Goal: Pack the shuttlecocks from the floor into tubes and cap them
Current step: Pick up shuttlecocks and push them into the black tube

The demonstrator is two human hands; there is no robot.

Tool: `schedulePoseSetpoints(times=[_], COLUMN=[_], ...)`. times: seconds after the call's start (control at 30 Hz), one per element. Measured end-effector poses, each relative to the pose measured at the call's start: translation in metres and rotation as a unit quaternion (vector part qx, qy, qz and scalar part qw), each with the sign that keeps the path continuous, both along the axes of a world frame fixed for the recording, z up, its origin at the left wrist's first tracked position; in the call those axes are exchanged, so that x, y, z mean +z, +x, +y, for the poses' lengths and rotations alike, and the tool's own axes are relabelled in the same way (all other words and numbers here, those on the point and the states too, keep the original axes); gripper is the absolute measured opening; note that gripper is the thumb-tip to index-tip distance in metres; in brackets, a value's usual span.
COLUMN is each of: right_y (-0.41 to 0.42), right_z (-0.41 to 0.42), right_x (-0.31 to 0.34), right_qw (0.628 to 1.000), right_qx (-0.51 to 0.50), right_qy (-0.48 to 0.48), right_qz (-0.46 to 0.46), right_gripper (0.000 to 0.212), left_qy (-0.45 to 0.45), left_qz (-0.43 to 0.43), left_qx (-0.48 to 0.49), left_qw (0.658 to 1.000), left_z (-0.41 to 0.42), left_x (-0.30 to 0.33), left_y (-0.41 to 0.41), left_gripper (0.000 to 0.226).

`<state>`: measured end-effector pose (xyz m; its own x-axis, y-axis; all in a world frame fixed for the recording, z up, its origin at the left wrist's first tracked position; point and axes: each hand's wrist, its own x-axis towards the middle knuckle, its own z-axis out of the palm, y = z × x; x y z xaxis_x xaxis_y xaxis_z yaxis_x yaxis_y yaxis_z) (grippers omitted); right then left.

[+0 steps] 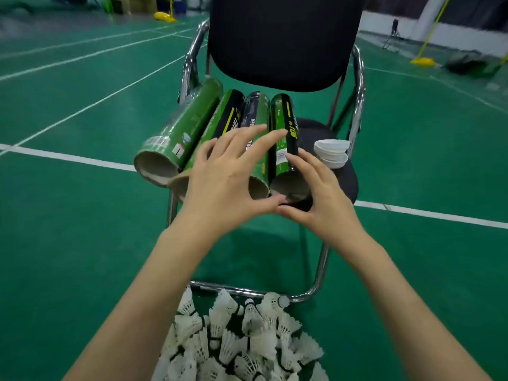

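Four open tubes (178, 133) being kept side by side on black chair (283, 42) seat, mouths facing camera. Left hand (228, 171) being spread over middle tubes, fingers straight, nothing being gripped. Rightmost tube (286, 144) being grasped near mouth by right hand (316, 196), fingers and thumb curled round it. White caps (331, 152) being stacked beside it. Shuttlecocks (236, 339) being left heaped on green floor (68, 243) below chair.

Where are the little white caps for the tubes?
In the head view, the white caps sit stacked on the right side of the black chair seat, just right of the rightmost tube and beyond the right hand.
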<state>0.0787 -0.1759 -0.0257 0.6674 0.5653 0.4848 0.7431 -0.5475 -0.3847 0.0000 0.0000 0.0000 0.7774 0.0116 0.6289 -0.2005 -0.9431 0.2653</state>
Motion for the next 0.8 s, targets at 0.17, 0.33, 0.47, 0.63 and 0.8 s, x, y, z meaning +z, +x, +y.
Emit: schedulePoseSetpoints(times=[0.17, 0.33, 0.47, 0.63, 0.8], right_y=[-0.003, 0.0, 0.001, -0.005, -0.023], right_z=[0.01, 0.022, 0.03, 0.021, 0.004], right_x=[-0.015, -0.025, -0.03, -0.013, 0.015], right_qw=[0.999, 0.996, 0.991, 0.986, 0.982], right_qx=[-0.029, -0.056, -0.073, -0.091, -0.083], right_qy=[0.014, 0.072, 0.105, 0.133, 0.165], right_qz=[0.006, -0.003, -0.042, -0.034, -0.038], right_gripper=[0.08, 0.077, 0.074, 0.062, 0.06], left_qy=[0.025, 0.024, 0.027, 0.034, 0.048], left_qz=[-0.015, -0.008, 0.001, -0.003, -0.03], left_qx=[0.0, 0.014, 0.02, 0.026, 0.017], left_qw=[1.0, 1.0, 0.999, 0.999, 0.998], left_z=[-0.002, 0.009, 0.006, 0.006, -0.004], left_x=[-0.012, -0.014, -0.008, 0.011, 0.031], left_y=[-0.018, -0.034, -0.045, -0.058, -0.064], left_gripper=[0.08, 0.078, 0.078, 0.077, 0.077])
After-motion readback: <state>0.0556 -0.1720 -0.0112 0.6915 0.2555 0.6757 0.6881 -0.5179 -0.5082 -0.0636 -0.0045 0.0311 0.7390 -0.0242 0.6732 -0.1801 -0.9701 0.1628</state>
